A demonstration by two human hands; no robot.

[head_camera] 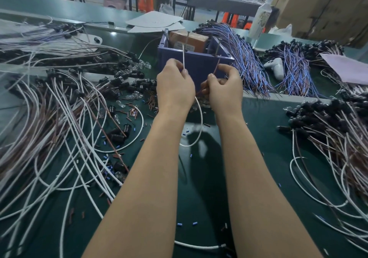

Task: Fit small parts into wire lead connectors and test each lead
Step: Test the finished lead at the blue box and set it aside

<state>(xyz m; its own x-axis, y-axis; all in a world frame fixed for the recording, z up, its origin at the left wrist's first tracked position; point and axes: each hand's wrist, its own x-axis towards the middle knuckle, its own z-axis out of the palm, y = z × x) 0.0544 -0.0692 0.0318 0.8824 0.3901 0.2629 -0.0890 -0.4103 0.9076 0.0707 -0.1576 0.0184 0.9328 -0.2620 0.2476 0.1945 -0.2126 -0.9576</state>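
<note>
My left hand (175,87) pinches a white wire (183,57) whose end points up towards the purple box (196,63). The wire loops down below my wrists. My right hand (225,88) pinches a brown wire (216,68) that also points up, just right of the white one. Both hands are raised in front of the box, close together. Whatever sits between my palms is hidden. Small clear bulbs (139,65) and black connectors (127,128) lie on the green table to the left.
Piles of white and brown leads (49,122) cover the left. Blue-purple leads (247,58) drape beside the box, more leads (338,130) lie on the right. A white handheld tool (275,67) and a bottle (260,18) stand behind. Cut sleeve bits (133,112) litter the mat.
</note>
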